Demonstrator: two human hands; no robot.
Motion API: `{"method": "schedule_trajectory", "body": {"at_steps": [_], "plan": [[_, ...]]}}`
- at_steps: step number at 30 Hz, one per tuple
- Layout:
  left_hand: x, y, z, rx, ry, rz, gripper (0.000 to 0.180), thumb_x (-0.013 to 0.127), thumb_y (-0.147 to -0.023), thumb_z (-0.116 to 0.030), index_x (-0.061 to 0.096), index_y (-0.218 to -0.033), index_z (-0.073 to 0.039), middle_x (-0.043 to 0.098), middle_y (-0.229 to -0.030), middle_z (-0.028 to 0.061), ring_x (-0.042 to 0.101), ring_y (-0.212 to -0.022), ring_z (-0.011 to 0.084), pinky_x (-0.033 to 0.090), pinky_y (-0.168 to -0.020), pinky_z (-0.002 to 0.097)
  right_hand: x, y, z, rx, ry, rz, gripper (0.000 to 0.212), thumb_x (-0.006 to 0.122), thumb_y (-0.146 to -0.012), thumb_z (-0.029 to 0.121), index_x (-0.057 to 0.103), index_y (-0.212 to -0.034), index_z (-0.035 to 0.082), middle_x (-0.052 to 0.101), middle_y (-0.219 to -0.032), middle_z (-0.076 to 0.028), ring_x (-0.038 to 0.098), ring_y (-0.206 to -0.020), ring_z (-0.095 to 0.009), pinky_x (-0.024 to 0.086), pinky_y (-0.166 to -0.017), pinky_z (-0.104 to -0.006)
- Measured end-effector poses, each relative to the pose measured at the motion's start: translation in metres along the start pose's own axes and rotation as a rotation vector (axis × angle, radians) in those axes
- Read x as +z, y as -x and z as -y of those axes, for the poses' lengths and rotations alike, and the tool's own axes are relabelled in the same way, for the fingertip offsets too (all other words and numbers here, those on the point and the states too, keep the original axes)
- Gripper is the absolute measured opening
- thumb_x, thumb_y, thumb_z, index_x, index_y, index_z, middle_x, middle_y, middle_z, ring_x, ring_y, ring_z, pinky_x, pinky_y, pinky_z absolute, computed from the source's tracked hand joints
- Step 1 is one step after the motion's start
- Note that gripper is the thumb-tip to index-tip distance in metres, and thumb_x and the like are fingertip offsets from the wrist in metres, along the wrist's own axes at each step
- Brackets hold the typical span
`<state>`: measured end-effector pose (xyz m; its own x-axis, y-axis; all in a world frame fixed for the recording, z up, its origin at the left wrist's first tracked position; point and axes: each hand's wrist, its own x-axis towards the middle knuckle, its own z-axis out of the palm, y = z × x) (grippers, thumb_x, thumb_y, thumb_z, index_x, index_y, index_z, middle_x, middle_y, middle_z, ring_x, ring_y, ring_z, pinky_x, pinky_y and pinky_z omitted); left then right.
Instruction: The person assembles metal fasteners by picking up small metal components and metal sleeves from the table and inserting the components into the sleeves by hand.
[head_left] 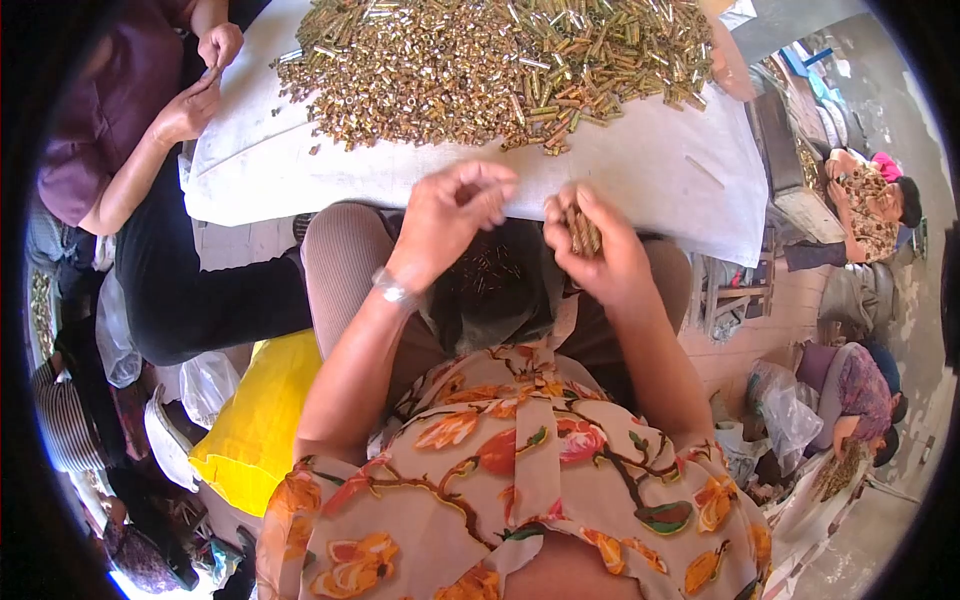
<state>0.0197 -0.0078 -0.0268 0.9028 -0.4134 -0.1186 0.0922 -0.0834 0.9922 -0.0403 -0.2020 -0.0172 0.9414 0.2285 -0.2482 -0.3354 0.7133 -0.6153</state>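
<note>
A big heap of small brass-coloured metal tubes lies on a white cloth-covered table in front of me. My right hand is closed around a small bundle of these tubes just below the table's near edge. My left hand hovers beside it with fingers loosely curled, and I cannot see anything in it. Under both hands, in my lap, a dark bag or cloth holds several more tubes.
A person in a purple top sits at the table's left, hands at the cloth's corner. A yellow bag lies by my left knee. Other people sit on the ground at right among bags.
</note>
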Motion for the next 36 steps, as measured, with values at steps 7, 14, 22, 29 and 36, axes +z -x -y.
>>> {"method": "schedule_trajectory", "body": {"at_steps": [7,14,22,29,36], "plan": [[0.014,-0.048,0.022,0.392,-0.792,-0.432,0.012,0.069,-0.077,-0.016,0.067,-0.087,-0.011,0.063,-0.082,0.0059,0.064,-0.071,0.0277,0.051,-0.063,0.0391,-0.028,-0.098,0.038,-0.645,1.436,-0.292,0.009,0.065,-0.084,0.010,0.064,-0.090,0.003,0.062,-0.082,-0.007,0.060,-0.063,-0.022,0.049,-0.056,-0.0318],[0.017,-0.048,0.021,0.442,-0.857,-0.423,0.010,0.069,-0.079,-0.018,0.068,-0.088,-0.015,0.064,-0.085,0.0032,0.064,-0.074,0.0266,0.051,-0.064,0.0373,-0.026,-0.113,0.035,-0.782,2.110,-0.164,0.006,0.061,-0.082,0.007,0.062,-0.088,0.006,0.059,-0.084,-0.012,0.063,-0.072,-0.035,0.051,-0.064,-0.0445],[0.016,-0.053,0.026,0.543,-0.886,-0.363,0.007,0.067,-0.075,-0.012,0.064,-0.082,-0.012,0.063,-0.082,0.0051,0.062,-0.077,0.0256,0.051,-0.068,0.0376,-0.023,-0.069,0.026,-0.800,1.531,-0.234,0.009,0.062,-0.087,0.009,0.061,-0.095,0.005,0.060,-0.070,-0.009,0.057,-0.055,-0.024,0.046,-0.052,-0.0344],[0.019,-0.053,0.022,0.625,-0.871,-0.315,0.008,0.065,-0.076,-0.010,0.065,-0.084,-0.010,0.063,-0.082,0.0069,0.060,-0.082,0.0263,0.050,-0.074,0.0375,-0.013,-0.018,0.014,-0.271,0.930,-0.385,0.021,0.060,-0.090,0.010,0.061,-0.109,0.000,0.054,-0.068,0.002,0.046,-0.052,-0.005,0.037,-0.047,-0.0207],[0.020,-0.059,0.019,0.578,-0.880,-0.228,0.011,0.065,-0.077,-0.009,0.066,-0.088,-0.010,0.065,-0.088,0.0053,0.060,-0.087,0.0276,0.051,-0.073,0.0388,-0.017,-0.015,0.008,-0.261,0.800,-0.369,0.021,0.060,-0.090,0.009,0.061,-0.109,-0.002,0.055,-0.074,0.001,0.046,-0.052,-0.005,0.037,-0.047,-0.0204]]}}
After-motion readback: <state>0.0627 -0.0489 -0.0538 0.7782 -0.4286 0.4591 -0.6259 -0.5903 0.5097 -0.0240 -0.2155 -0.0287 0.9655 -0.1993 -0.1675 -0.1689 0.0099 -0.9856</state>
